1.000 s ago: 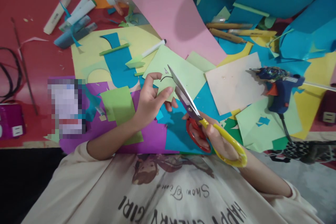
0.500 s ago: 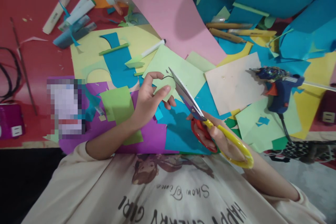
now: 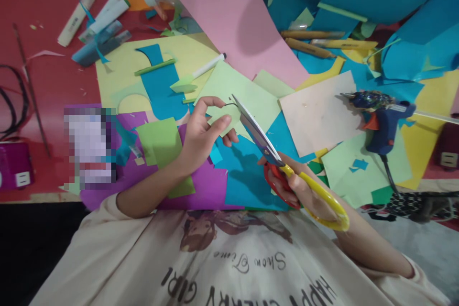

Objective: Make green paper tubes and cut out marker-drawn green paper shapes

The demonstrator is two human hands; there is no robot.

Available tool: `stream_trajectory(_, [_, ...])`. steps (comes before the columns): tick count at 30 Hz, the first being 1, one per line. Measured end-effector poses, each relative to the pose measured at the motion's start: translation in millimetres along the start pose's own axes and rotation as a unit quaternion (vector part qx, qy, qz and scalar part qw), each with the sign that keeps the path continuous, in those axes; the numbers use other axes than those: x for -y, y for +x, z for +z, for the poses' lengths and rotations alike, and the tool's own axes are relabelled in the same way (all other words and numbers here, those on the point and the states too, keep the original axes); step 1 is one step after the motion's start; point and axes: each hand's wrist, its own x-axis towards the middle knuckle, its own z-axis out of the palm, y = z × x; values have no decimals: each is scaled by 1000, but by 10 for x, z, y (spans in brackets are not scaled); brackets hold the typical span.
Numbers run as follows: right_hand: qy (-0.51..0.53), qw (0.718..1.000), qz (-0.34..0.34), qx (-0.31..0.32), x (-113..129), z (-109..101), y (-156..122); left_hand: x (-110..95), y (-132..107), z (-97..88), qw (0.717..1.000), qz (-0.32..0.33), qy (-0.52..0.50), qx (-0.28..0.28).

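My left hand (image 3: 202,134) pinches a small light green paper piece (image 3: 225,117) with a black drawn line on it, held just above the table. My right hand (image 3: 297,189) grips scissors (image 3: 272,155) with one red and one yellow handle. The blades point up and left, and their tip meets the edge of the green piece. Under both hands lie blue (image 3: 247,172) and purple (image 3: 204,186) paper sheets.
A blue hot glue gun (image 3: 380,119) stands at the right on paper scraps. A large pink sheet (image 3: 233,14) curls up at the top centre. Glue sticks and markers (image 3: 96,19) lie at the top left on the red table. A white marker (image 3: 210,65) rests on yellow paper.
My right hand with the scissors has shifted slightly right and down. The blades have closed further along the green piece. My left hand has hardly moved.
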Motion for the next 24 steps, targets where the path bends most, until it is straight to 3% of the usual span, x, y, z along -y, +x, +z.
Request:
stream_trajectory(4, [35, 999, -5, -1, -18, -17, -4, 2, 5, -6, 1000, -1, 13, -4])
stream_trajectory(19, [4, 1000, 11, -12, -10, -41, -27, -7, 26, -32, 1000, 10, 13, -12])
stream_trajectory(24, [50, 998, 9, -22, -32, 8, -14, -8, 25, -30, 999, -40, -20, 18])
